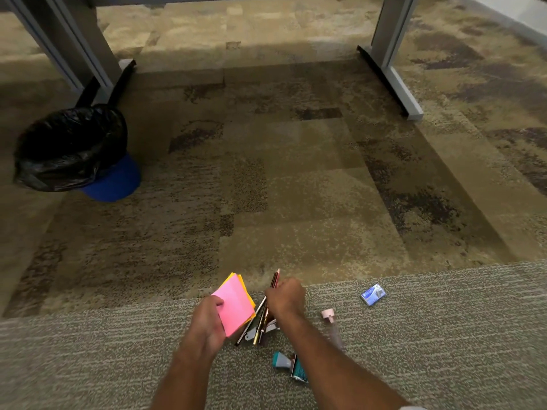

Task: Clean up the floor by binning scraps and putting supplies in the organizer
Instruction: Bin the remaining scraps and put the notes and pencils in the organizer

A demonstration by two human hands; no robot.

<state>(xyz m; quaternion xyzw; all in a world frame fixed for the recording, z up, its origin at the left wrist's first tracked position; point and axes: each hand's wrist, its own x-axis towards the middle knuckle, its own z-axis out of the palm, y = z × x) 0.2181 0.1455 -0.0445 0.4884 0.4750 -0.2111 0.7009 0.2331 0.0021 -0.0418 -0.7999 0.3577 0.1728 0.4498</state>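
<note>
Carpeted office floor: mottled brown carpet (266, 187) further out, a grey striped strip (444, 350) closest to the person. Both bare forearms reach in from the bottom edge.

The left hand (207, 324) holds a sticky-note pad (236, 306), thumb on the pink top sheet and fingers curled under it. Yellow and orange sheets show at the pad's edges, and the pad is lifted off the floor.

The right hand (285, 297), just beside the pad, is closed in a fist around a bundle of pencils and pens (262, 321). A red pencil tip sticks out above the knuckles and the rest angle down-left. A greyish metal piece (271, 327) sits behind the bundle's lower ends, too blurred to identify.

Loose on the grey strip:
- a teal item (288, 363) near the right forearm
- a pink-capped item (328, 314), right of the wrist and blurred
- a small blue box (373, 294), further right

Well apart at far left stands a blue bin (115, 182) lined with a black bag (71, 146), the bag's mouth open. Behind it is a grey metal leg (88, 54), with a second leg (390, 39) at upper right.
</note>
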